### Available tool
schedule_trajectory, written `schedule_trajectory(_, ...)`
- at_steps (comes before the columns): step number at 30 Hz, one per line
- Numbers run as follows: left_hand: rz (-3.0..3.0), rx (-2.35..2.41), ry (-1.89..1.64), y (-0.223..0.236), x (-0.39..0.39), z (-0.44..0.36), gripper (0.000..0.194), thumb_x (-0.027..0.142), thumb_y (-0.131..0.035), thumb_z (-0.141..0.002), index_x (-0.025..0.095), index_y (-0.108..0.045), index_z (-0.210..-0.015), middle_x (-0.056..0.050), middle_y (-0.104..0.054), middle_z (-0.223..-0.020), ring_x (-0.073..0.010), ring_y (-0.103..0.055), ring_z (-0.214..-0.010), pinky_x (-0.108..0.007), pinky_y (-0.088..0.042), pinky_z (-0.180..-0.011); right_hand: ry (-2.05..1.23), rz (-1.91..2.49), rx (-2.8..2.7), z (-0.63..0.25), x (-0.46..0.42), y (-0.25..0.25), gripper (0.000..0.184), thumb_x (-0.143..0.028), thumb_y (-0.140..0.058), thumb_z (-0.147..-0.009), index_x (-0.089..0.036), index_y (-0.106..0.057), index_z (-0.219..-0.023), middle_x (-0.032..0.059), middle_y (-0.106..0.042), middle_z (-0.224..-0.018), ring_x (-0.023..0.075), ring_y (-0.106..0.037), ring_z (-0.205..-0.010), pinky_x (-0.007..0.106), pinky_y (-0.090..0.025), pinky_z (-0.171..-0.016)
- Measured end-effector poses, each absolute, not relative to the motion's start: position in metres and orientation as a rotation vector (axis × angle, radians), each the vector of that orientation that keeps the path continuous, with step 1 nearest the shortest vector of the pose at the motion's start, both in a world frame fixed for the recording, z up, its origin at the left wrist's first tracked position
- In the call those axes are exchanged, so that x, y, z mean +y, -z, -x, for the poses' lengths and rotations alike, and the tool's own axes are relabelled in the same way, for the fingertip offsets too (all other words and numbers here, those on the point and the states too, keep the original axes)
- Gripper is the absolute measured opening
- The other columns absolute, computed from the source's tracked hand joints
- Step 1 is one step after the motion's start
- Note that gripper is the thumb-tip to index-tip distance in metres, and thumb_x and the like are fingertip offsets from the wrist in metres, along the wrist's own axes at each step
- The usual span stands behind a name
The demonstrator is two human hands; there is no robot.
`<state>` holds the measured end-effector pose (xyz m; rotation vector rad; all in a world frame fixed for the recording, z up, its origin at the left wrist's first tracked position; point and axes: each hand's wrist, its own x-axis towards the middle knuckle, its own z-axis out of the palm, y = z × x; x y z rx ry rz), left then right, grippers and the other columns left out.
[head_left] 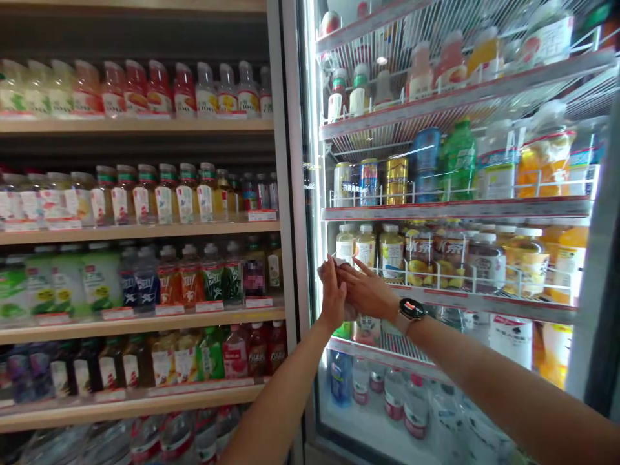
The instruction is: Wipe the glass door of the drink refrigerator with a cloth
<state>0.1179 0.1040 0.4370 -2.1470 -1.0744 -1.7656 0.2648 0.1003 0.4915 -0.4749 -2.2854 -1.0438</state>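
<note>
Both my hands meet at the left edge of the cooler's third shelf (pixel 484 302). My left hand (pixel 333 294) points its fingers upward, closed together on a small white thing (pixel 341 261) that looks like a cloth or tissue. My right hand (pixel 369 290) lies across it, fingers stretched flat and touching the left hand. A round watch (pixel 411 311) sits on my right wrist. Just behind the hands stand pale bottles with white caps (pixel 365 247) in the wire rack.
The lit cooler (pixel 310 161) on the right holds cans (pixel 369 182), juice bottles and jars on wire shelves. Left of its frame, wooden shelves (pixel 140 323) carry rows of drink bottles. Water bottles (pixel 394 394) fill the cooler's bottom.
</note>
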Motion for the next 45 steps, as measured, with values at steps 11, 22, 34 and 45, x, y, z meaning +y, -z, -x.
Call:
schedule_trajectory(11, 1.643, -1.014, 1.512, -0.424, 0.128, -0.145, 0.065, 0.031, -0.04, -0.1, 0.022, -0.011, -0.158, -0.01, -0.011, -0.166, -0.0277, -0.007, -0.154, -0.054, -0.017, -0.124, 1.191, 0.691, -1.995, -0.3, 0.106, -0.486, 0.071, -0.019, -0.042, -0.097, -0.01, -0.007, -0.158, 0.0105, -0.032, -0.16, 0.0255, -0.028, -0.149, 0.049, -0.019, -0.122)
schedule_trajectory(22, 1.667, -1.119, 1.34, -0.326, 0.108, -0.149, 0.067, 0.024, -0.041, -0.097, 0.019, -0.015, -0.158, -0.011, -0.011, -0.165, -0.0288, -0.007, -0.153, -0.054, -0.017, -0.124, 1.191, 0.726, -2.009, -0.3, 0.107, -0.486, 0.062, -0.02, -0.037, -0.1, -0.007, -0.017, -0.157, 0.01, -0.027, -0.162, 0.0255, -0.026, -0.149, 0.048, -0.014, -0.124)
schedule_trajectory(34, 1.49, -1.251, 1.682, -0.51, 0.14, -0.158, 0.06, 0.03, -0.032, -0.1, 0.022, -0.019, -0.158, -0.006, -0.021, -0.165, -0.0234, -0.008, -0.154, -0.052, -0.003, -0.125, 1.095, 0.645, -2.028, -0.301, 0.11, -0.484, 0.072, -0.016, -0.038, -0.098, -0.007, 0.002, -0.157, 0.0119, -0.03, -0.16, 0.0266, -0.028, -0.149, 0.051, -0.022, -0.122)
schedule_trajectory(45, 1.608, -1.255, 1.495, -0.39, 0.127, -0.125, 0.063, 0.026, -0.031, -0.1, 0.015, -0.011, -0.158, -0.014, -0.018, -0.164, -0.0277, -0.006, -0.153, -0.056, -0.009, -0.124, 1.057, 0.677, -2.041, -0.3, 0.107, -0.485, 0.072, -0.018, -0.036, -0.1, -0.011, 0.007, -0.157, 0.0105, -0.027, -0.162, 0.0262, -0.028, -0.149, 0.051, -0.018, -0.123)
